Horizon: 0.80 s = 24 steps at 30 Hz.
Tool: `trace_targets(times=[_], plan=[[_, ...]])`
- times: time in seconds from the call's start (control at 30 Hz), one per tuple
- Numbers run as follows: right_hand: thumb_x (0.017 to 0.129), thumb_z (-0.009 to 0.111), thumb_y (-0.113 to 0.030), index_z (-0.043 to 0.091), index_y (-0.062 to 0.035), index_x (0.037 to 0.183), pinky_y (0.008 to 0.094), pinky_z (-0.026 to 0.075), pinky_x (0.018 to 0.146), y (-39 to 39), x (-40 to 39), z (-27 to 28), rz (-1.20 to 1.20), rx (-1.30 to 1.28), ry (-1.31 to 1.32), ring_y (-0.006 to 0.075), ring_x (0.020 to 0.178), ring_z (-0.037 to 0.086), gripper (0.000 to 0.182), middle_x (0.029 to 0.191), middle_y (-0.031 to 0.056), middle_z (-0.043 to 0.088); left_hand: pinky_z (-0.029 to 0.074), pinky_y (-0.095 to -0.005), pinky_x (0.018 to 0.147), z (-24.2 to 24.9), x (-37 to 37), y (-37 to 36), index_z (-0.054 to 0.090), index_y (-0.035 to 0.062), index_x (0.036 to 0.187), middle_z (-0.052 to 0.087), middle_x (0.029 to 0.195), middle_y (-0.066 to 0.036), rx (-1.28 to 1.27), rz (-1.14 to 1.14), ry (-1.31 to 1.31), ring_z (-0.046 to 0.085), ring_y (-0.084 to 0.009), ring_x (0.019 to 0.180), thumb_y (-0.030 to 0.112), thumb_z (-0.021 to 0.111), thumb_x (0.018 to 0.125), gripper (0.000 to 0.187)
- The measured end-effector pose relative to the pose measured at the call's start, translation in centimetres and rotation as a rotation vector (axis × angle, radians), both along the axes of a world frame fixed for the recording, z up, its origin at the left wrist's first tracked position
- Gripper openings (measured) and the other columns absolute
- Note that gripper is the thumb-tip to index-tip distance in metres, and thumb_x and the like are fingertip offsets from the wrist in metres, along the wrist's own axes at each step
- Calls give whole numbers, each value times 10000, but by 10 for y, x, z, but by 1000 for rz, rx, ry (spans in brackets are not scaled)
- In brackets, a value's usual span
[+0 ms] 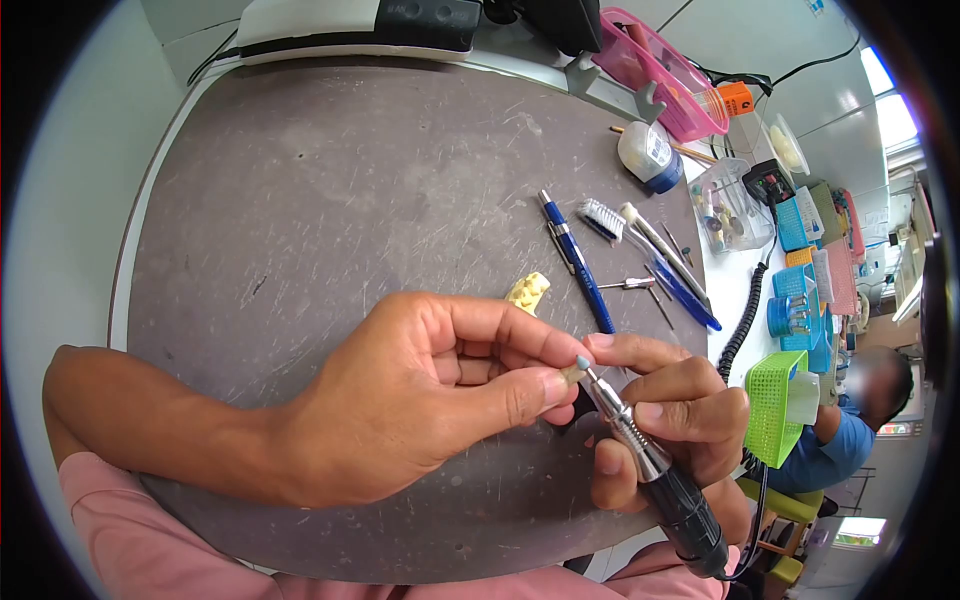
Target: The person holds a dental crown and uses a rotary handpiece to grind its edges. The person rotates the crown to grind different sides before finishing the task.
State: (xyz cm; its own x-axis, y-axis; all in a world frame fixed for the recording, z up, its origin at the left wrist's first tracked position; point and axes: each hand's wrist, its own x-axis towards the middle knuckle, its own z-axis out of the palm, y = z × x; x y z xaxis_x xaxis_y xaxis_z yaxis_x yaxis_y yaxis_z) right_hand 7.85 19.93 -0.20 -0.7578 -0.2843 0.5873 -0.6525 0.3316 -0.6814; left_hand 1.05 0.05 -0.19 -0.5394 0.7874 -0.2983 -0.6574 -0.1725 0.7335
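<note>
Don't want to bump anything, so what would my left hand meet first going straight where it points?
Your left hand would likely meet the rotary tool in your right hand first; whether they touch is unclear.

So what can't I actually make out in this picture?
All in the head view:
Small piece in the left hand: mostly covered by the thumb and forefinger.
Yellow model: lower end hidden behind the left hand.
White device: top cut off by the upper edge.
Co-worker: face blurred.
Items in the clear box: too small to name.
</note>
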Motion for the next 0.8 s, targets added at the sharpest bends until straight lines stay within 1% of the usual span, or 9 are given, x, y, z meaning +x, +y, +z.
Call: trace_targets(times=[0.07, 0.2, 0.37, 0.57, 0.8], plan=[[683, 758, -2, 452, -1, 942, 414, 569, 718, 0, 1, 3, -6, 65, -7, 414, 898, 632, 401, 782, 131, 564, 513, -240, 849, -1, 0, 0, 564, -55, 1045, 604, 1019, -123, 4, -3, 10, 620, -135, 922, 8, 573, 868, 188], [683, 761, -7, 445, -12, 939, 400, 569, 715, 0, 2, 0, -19, 22, -25, 412, 909, 631, 407, 785, 125, 563, 509, -232, 847, 1, 0, 0, 565, -59, 1046, 606, 1019, -124, 2, -1, 4, 618, -129, 918, 11, 571, 870, 190], [683, 765, -7, 438, -18, 932, 394, 570, 711, 0, 3, 6, -14, 98, -39, 409, 933, 624, 411, 794, 124, 560, 510, -235, 848, 0, 0, 0, 563, -60, 1048, 607, 1015, -126, -2, -1, -3, 617, -131, 921, 10, 570, 870, 191], [679, 761, 7, 441, -24, 933, 393, 569, 717, -1, 2, 2, -37, 40, -31, 408, 941, 622, 410, 795, 123, 556, 513, -246, 854, 1, 0, 0, 562, -61, 1047, 601, 1030, -127, 5, 2, 0, 617, -136, 926, 6, 569, 869, 190], [675, 764, -3, 447, -16, 923, 388, 568, 703, -2, 3, 5, -29, 86, -12, 418, 921, 627, 403, 777, 118, 561, 511, -244, 859, 1, 0, 0, 560, -67, 1050, 599, 1035, -136, 4, 4, -2, 618, -138, 931, -1, 569, 867, 195]])
